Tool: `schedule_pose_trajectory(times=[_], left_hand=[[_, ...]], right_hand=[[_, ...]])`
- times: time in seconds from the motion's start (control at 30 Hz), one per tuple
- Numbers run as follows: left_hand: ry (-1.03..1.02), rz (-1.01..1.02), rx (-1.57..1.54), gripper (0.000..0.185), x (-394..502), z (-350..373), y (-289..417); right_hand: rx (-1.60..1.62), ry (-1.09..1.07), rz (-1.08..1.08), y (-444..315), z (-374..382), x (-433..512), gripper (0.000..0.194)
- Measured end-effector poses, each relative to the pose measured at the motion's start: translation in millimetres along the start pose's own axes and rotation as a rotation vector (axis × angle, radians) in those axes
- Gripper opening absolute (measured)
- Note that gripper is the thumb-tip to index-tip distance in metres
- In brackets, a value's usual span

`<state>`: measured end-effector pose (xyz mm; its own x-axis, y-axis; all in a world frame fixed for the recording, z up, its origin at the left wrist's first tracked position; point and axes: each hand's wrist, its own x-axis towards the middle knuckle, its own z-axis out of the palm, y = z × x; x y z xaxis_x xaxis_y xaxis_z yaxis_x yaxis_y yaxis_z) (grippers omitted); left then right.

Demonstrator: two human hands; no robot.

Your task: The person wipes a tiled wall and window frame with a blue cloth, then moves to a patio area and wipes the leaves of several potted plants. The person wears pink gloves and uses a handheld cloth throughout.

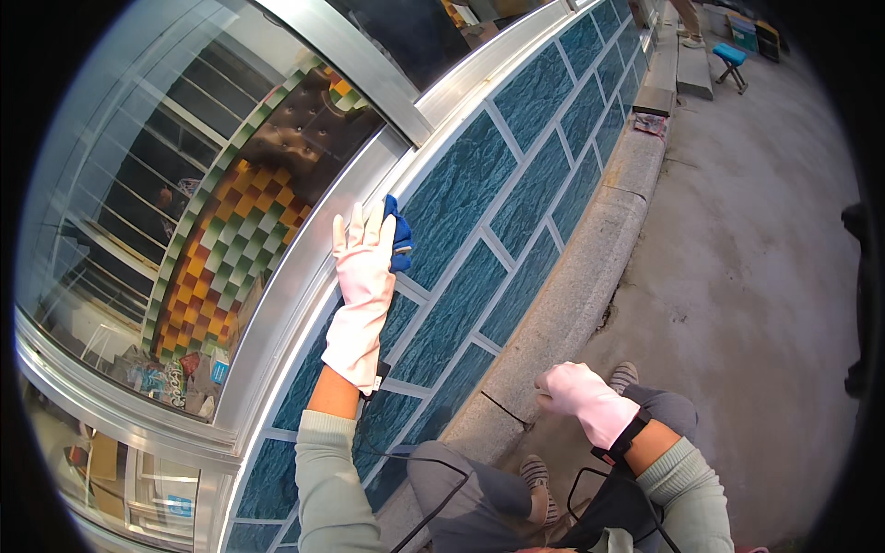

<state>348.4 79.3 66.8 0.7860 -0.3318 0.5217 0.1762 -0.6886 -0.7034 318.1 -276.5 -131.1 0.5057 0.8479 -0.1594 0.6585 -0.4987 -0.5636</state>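
Observation:
My left hand (366,263), in a pale pink rubber glove, reaches up to the white ledge (442,155) below the window frame. Its fingers lie spread over a blue cloth (399,238), which sticks out on the right side of the hand against the wall. The part of the cloth under the palm is hidden. My right hand (584,401), gloved in pink too, hangs above the stone kerb near my knee. Its fingers are curled in, and nothing shows in them. Blue-green wall tiles (463,169) with pale joints run below the ledge.
A sliding window pane (159,138) in a metal frame stands on the left. Along the wall's foot runs a granite kerb (553,325) bordering concrete ground (726,276). A dark cable (442,508) crosses my lap. Far off are a blue folding stool (729,55) and a person's legs (688,17).

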Motion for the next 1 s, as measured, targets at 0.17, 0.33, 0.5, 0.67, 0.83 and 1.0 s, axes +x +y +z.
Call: schedule_pose_trajectory(times=[0.17,0.33,0.5,0.67,0.83,1.0], left_hand=[[-0.180,0.037,-0.173,0.062,-65,-19,8],[-0.206,0.108,-0.117,0.051,-83,-30,-6],[-0.031,-0.009,-0.056,0.050,8,-5,-34],[-0.128,-0.071,-0.017,0.058,113,30,2],[-0.270,-0.083,-0.037,0.076,136,24,40],[-0.265,-0.051,0.060,0.088,72,8,25]], right_hand=[[-0.016,-0.043,0.000,-9,-7,0,0.030],[0.001,-0.070,-0.018,-13,-6,-1,0.032],[-0.009,-0.073,-0.001,-9,-4,2,0.032],[0.003,-0.057,0.005,-6,-2,2,0.032],[0.006,-0.046,0.025,-6,-2,3,0.031],[0.005,-0.063,0.018,-10,-8,1,0.033]])
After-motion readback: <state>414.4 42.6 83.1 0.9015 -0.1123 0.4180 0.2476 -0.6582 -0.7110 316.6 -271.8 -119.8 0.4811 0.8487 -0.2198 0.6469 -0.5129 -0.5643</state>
